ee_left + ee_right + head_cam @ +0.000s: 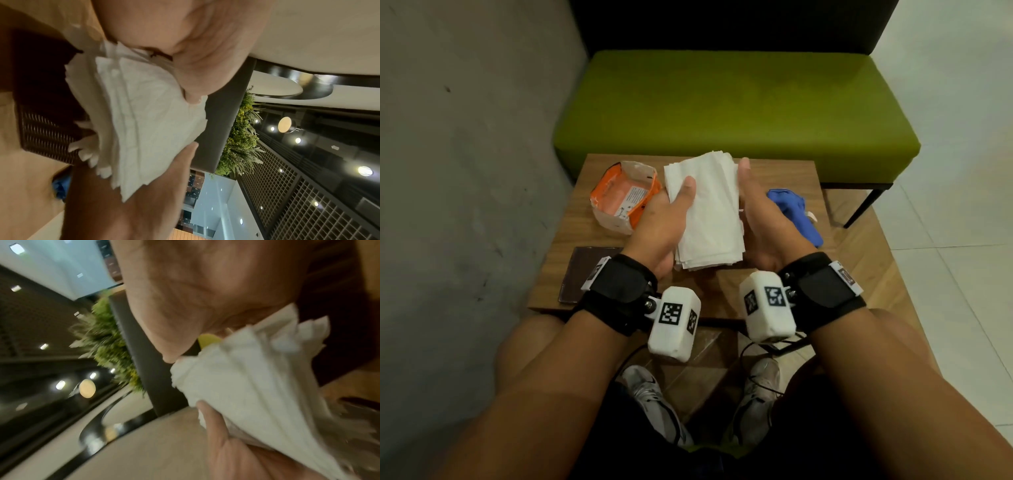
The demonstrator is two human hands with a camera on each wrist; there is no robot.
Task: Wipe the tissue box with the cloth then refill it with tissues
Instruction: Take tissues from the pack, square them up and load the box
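Observation:
A thick stack of white tissues is held between both hands above the small wooden table. My left hand grips its left edge, thumb on top and fingers beneath. My right hand grips the right edge, thumb lying along it. In the left wrist view the tissue stack fans out over a dark brown woven surface, which may be the tissue box. The right wrist view is blurred and shows the tissue stack between the two hands. The blue cloth lies crumpled on the table, just right of my right hand.
An opened orange tissue wrapper sits at the table's back left. A flat dark brown rectangle lies at the front left edge. A green bench stands right behind the table, a grey wall to the left. My knees and shoes are below.

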